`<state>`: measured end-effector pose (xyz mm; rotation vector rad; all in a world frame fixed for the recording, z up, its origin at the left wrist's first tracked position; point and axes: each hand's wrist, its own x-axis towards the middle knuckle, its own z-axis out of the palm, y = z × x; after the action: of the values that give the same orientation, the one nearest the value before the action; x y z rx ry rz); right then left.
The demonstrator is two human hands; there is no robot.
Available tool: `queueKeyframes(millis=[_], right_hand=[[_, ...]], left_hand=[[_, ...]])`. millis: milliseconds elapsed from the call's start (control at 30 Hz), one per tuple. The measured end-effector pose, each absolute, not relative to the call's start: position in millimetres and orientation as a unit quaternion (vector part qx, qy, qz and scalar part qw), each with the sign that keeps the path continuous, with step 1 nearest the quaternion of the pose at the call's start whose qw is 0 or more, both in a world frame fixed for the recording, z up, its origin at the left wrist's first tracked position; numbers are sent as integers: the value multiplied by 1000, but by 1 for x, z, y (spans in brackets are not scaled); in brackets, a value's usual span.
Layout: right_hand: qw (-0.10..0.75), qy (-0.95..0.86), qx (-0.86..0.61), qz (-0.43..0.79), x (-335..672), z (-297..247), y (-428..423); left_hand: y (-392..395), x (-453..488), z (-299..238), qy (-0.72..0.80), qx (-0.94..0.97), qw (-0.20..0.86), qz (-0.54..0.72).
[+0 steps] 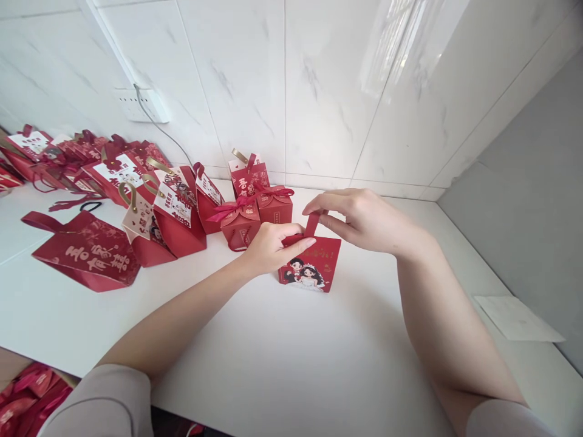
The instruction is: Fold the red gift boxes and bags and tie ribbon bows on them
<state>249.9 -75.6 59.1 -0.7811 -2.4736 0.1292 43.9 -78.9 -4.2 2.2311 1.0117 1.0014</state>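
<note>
A red gift box (332, 262) printed with a cartoon bride and groom stands on the white table in front of me. My left hand (279, 246) pinches its top edge at the left, thumb on the near side. Above the box, my right hand (353, 217) is closed on the red ribbon handle (312, 224), thumb and fingers pressed together on the strap. Part of the top edge is hidden behind my left fingers.
Finished-looking red boxes with bows (239, 224) stand just left. Farther left are tagged red bags (180, 212) and a larger red bag (91, 252). A tiled wall with a socket (141, 105) and cable is behind; a white sheet (518, 318) lies right.
</note>
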Motion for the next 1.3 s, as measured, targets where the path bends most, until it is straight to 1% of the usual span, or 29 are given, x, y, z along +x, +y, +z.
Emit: queueKeyframes(millis=[200,400,500,633,833,933,1000,1100,1167,1233,1300], right_hand=[[265,-915,-302,41,251,59,-75],[264,-911,-313,44,253,60,-74],[263,-909,-321,46,254,60,-74],[265,-909,-317,46,254,60,-74],[252,-920,-295,65,254,58,-73],[247,-923,-285,73,254,57,-75],[248,-921,-288,82,253,59,-77],[235,-913,-310,126,254,63,-81],[211,-904,-331,171,255,66,-83],[187,-894,-350,206,256,67,-83],[166,-892,-361,215,255,66,-81]], left_hand=[[-77,41,-5,350,831,247,356],[-78,40,-1,351,843,255,318],[-78,42,0,358,839,247,327],[-77,42,-3,367,835,224,343],[-78,39,-1,349,868,151,319],[-78,38,3,333,883,135,303],[-78,36,5,333,883,163,289],[-78,36,6,355,851,263,285],[-79,38,6,366,823,317,299],[-80,40,6,373,808,333,312],[-81,41,7,386,803,324,318]])
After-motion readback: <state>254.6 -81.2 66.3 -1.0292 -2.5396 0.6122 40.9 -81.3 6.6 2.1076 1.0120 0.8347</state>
